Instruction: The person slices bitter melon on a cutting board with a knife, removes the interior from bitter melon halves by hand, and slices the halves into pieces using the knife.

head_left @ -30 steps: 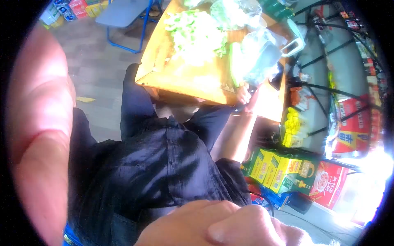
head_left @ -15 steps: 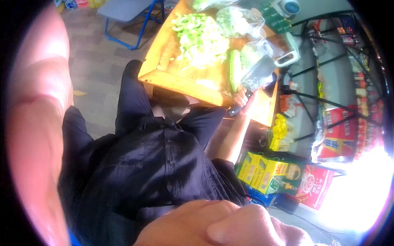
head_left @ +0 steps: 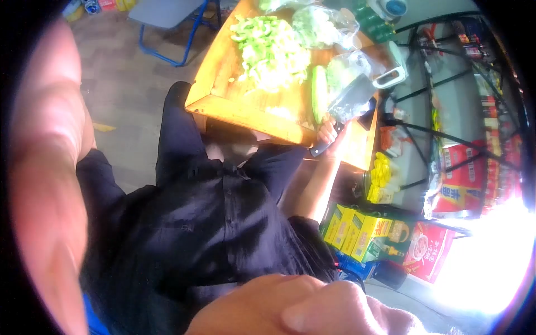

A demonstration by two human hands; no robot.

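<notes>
My right hand (head_left: 329, 135) is closed around the black handle of a cleaver (head_left: 353, 96) at the table's near right edge. Its broad blade points away from me, over a clear plastic bag (head_left: 353, 66) with something green inside. Just left of the blade lies a long green cucumber-like vegetable (head_left: 319, 92). Beyond it, a heap of chopped pale-green vegetable pieces (head_left: 268, 50) spreads over the wooden table (head_left: 245, 110). My left hand (head_left: 53, 139) looms blurred and very close at the left edge; its fingers cannot be made out.
Another plastic bag of greens (head_left: 318, 28) lies at the back of the table. A folding stool (head_left: 164, 14) stands on the floor at the far left. On the right are a black-framed rack (head_left: 435, 131) with packaged goods and yellow boxes (head_left: 357, 231).
The blurred left hand has shifted slightly left and downward. My right hand keeps its grip on the cleaver, and the vegetables look unchanged.
</notes>
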